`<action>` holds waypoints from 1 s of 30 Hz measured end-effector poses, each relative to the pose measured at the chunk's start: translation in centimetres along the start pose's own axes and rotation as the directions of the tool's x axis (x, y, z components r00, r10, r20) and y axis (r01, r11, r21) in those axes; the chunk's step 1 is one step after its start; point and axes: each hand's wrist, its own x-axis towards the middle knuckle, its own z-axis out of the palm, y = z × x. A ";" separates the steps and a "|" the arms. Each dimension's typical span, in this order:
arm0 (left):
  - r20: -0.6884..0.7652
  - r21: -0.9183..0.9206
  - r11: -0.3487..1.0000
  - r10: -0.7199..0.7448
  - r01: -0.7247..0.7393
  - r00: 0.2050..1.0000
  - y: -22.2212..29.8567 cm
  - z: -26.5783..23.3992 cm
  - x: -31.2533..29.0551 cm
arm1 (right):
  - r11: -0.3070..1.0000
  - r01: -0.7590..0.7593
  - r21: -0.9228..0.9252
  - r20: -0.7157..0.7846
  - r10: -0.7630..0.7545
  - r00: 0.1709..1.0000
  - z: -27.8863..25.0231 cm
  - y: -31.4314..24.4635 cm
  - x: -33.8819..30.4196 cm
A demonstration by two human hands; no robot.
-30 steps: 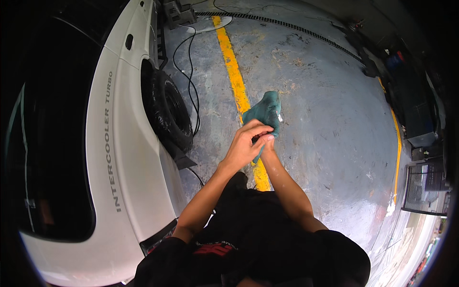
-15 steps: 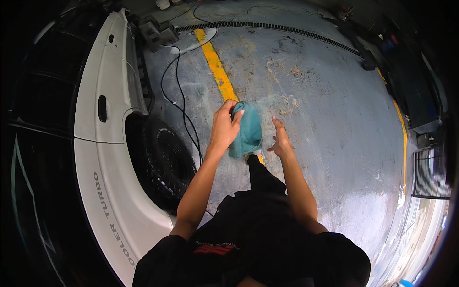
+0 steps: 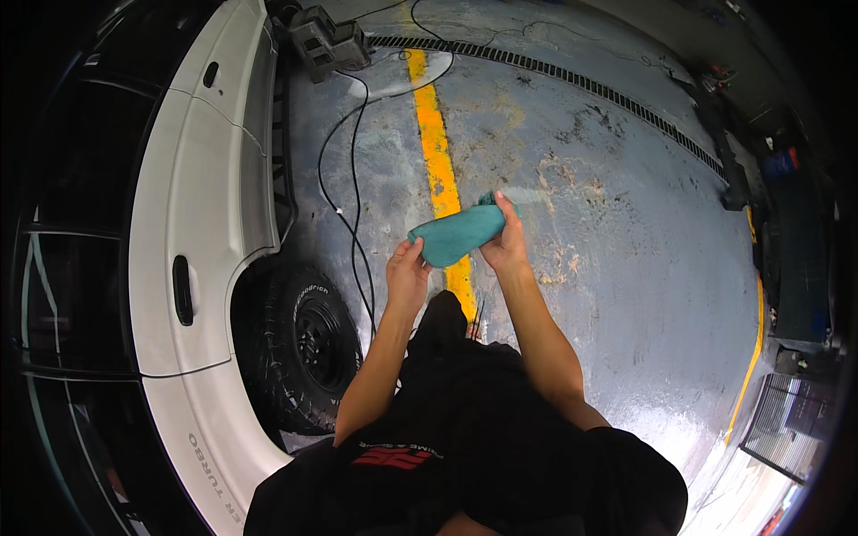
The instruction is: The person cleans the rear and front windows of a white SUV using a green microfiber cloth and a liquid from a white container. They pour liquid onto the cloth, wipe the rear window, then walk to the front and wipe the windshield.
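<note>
A folded teal cloth [image 3: 460, 237] is stretched between my two hands at waist height, above the floor. My left hand [image 3: 408, 272] pinches its left end, thumb on top. At the other end my right hand [image 3: 507, 241] grips the cloth, with the thumb upright along its edge and the remaining fingers underneath, partly hidden. A darker, bunched bit of the cloth sticks up beside the right thumb.
A white vehicle [image 3: 192, 179] with a black tyre [image 3: 308, 344] stands close on my left. Black cables [image 3: 355, 192] run along the floor near a grey step-shaped block [image 3: 322, 40]. A yellow line [image 3: 435, 143] leads to a floor drain grate [image 3: 572, 79]. Dark equipment [image 3: 791, 241] lines the right.
My right hand, empty and spread before, has taken hold of the cloth. The cloth has turned from hanging upright to lying crosswise between both hands. My view has shifted toward the vehicle.
</note>
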 end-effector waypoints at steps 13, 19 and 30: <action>0.599 0.634 0.343 0.350 -0.693 0.720 7.2 18.2 32.1 | 0.955 0.261 0.139 -0.196 -0.232 0.953 20.0 -15.4 23.9; 0.560 0.515 0.732 0.106 -0.446 0.821 8.3 25.5 48.1 | 0.936 0.278 0.217 -0.042 -0.276 0.960 22.9 -25.0 34.2; 0.272 -0.305 0.895 -0.247 0.327 0.930 8.9 37.8 74.5 | 0.362 0.829 -0.426 0.687 -0.467 0.557 28.4 -34.5 55.9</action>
